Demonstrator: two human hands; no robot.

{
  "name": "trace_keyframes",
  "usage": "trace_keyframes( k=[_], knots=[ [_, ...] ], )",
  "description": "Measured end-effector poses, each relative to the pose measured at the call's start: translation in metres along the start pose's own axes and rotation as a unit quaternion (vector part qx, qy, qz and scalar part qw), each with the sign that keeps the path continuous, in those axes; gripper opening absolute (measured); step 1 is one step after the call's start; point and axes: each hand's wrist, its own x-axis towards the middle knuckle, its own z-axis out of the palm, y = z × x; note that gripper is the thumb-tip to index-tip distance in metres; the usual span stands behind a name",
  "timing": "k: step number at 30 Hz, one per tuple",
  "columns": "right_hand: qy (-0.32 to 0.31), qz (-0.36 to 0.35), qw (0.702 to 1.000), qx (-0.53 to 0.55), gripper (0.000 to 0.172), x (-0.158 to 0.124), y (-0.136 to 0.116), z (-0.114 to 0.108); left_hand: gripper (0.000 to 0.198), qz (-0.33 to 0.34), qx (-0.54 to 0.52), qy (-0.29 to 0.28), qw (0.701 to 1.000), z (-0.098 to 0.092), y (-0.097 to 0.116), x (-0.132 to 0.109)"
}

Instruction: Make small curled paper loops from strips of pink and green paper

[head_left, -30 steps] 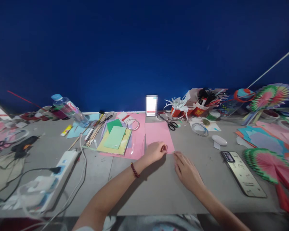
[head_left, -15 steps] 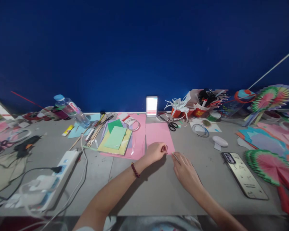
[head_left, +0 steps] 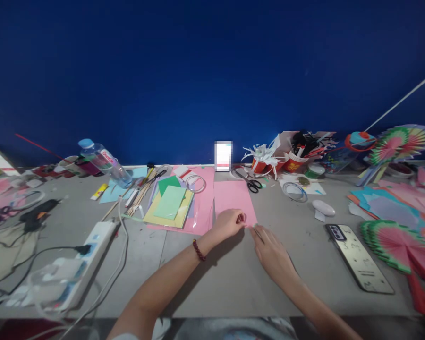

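Observation:
A sheet of pink paper (head_left: 233, 196) lies flat in front of me. At its near edge my left hand (head_left: 230, 223) is closed, with thumb and fingertips curled in a pinch on the paper's edge. My right hand (head_left: 271, 248) is closed at the near right corner, fingertips pressed together on the same edge. A thin grey line shows along its fingers, too small to name. Only a short gap separates the two hands. A dark bead bracelet (head_left: 199, 250) circles my left wrist.
Left of the sheet lie stacked coloured papers (head_left: 170, 203), sticks and a plastic bottle (head_left: 108, 163). A power strip (head_left: 88, 264) with cables sits front left. Scissors (head_left: 250, 182) and stuffed cups (head_left: 293, 160) stand behind right. A phone (head_left: 359, 259) and paper fans (head_left: 403, 245) lie right.
My right hand has shifted very slightly left, closer to my left hand. My left hand and the pink paper look almost unmoved.

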Motion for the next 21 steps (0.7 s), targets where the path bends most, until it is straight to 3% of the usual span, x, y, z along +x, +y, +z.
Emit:
trace_keyframes(
  k=[11,21],
  knots=[
    [0.006,0.016,1.000,0.025,0.048,-0.0027,-0.0016,0.0083,0.007,-0.002,0.014,-0.003,1.000,0.0002,0.0001,0.0000],
    [0.018,-0.004,1.000,-0.007,0.045,-0.0022,-0.0020,0.0017,0.009,-0.012,0.037,-0.005,0.999,-0.0002,0.0015,-0.0003]
  ],
)
